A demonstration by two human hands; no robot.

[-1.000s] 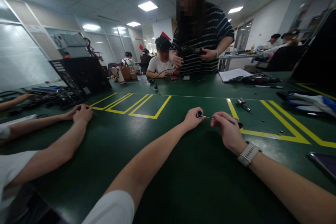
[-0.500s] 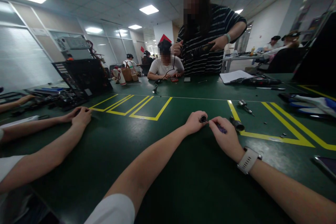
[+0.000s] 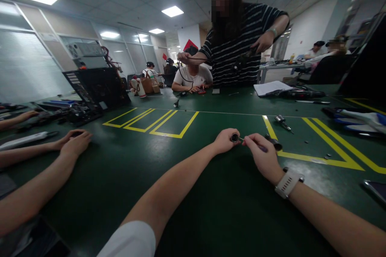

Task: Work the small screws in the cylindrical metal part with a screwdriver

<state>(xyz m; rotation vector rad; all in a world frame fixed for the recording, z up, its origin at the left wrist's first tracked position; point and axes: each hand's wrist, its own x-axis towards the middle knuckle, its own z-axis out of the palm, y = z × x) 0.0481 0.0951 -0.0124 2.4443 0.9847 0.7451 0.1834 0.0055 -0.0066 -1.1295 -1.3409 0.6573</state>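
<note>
My left hand is closed around a dark hollow cylindrical part, its round open end turned toward me. Pinched in my right hand is a small screwdriver with a dark purple handle. Its thin shaft points at the cylinder's edge; whether the tip touches is too small to tell. Just behind my right hand lies another dark tubular piece, partly covered by the fingers. A metal part with a thin pointed shaft rests farther back on the green table.
Small loose bits lie within the yellow tape at right. Beyond are blue-and-white gloves, a phone at the edge and white paper. A co-worker's hands are at left, near a computer case. Another person stands opposite.
My right hand has shifted slightly right, away from the cylinder, exposing more of the screwdriver shaft. The left co-worker's hands moved left. The standing person's arm now reaches out with a cable.
</note>
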